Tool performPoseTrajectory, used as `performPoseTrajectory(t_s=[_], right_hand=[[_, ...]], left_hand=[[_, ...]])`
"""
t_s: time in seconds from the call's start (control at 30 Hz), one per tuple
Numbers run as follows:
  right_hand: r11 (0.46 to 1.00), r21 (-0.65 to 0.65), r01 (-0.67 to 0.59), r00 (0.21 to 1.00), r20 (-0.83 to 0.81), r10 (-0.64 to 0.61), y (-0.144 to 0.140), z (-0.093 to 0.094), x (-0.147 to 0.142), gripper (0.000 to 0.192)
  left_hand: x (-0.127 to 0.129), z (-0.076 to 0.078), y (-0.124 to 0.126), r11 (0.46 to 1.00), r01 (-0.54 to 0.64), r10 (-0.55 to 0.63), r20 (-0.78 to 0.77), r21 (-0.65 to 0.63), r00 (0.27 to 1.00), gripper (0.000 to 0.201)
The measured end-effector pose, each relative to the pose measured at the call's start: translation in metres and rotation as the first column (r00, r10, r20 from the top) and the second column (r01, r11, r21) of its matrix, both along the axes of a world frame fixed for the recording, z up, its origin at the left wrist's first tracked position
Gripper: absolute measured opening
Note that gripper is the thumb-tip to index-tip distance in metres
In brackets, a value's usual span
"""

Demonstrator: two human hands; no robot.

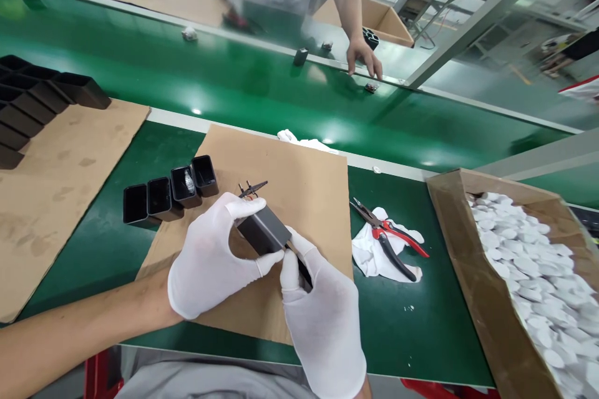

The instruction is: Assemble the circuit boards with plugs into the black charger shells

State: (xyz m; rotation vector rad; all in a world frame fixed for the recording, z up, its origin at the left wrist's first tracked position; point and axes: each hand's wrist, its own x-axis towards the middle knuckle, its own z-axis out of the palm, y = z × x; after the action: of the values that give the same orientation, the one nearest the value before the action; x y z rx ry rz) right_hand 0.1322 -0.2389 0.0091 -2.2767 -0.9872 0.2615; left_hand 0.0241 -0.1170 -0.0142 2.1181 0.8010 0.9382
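Observation:
In the middle of the head view, my left hand (213,255), in a white glove, grips a black rectangular adapter housing (264,229) between thumb and fingers. Two plug pins (244,187) and a flat black end piece (255,189) show at its far end. My gloved right hand (322,312) is closed on a slim dark tool (304,271) at the housing's near end. The tool's tip is hidden, so its kind is unclear. Several open black housings (160,199) stand in a row left of my hands; one has something clear and shiny inside.
Under my hands lies a cardboard sheet (318,184). Red-and-black pliers (386,234) rest on a white cloth (365,252) to the right, beside a box (449,230) of white discs (528,262). More black housings (37,93) stand at left. Across the green conveyor (234,81), a co-worker's hand (362,56) reaches in.

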Motion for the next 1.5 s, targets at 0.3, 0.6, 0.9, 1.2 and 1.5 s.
performPoseTrajectory(t_s=[0.3, 0.6, 0.9, 1.2, 1.5], right_hand=[[0.991, -0.128, -0.040, 0.993, 0.104, 0.053, -0.021, 0.010, 0.013, 0.039], [0.992, 0.044, 0.119, 0.988, -0.100, -0.114, -0.041, -0.022, 0.037, 0.042], [0.967, 0.236, 0.101, 0.994, -0.071, -0.087, -0.043, -0.014, 0.032, 0.028], [0.980, 0.198, 0.008, 0.999, 0.047, -0.018, -0.030, 0.022, 0.019, 0.024], [0.985, 0.088, -0.146, 0.963, 0.242, 0.121, -0.023, 0.028, 0.022, 0.025]], left_hand=[[0.011, 0.004, 0.015, 0.817, 0.067, -0.088, -0.009, -0.573, 0.996, 0.063], [0.014, 0.014, 0.022, 0.347, 0.301, -0.153, 0.263, -0.888, 0.953, 0.065], [0.012, 0.001, 0.021, 0.317, 0.366, -0.134, 0.341, -0.875, 0.930, 0.076], [0.014, 0.004, 0.020, 0.342, 0.355, -0.119, 0.334, -0.870, 0.935, 0.070], [0.011, 0.013, 0.014, 0.431, 0.270, -0.121, 0.241, -0.861, 0.963, 0.072]])
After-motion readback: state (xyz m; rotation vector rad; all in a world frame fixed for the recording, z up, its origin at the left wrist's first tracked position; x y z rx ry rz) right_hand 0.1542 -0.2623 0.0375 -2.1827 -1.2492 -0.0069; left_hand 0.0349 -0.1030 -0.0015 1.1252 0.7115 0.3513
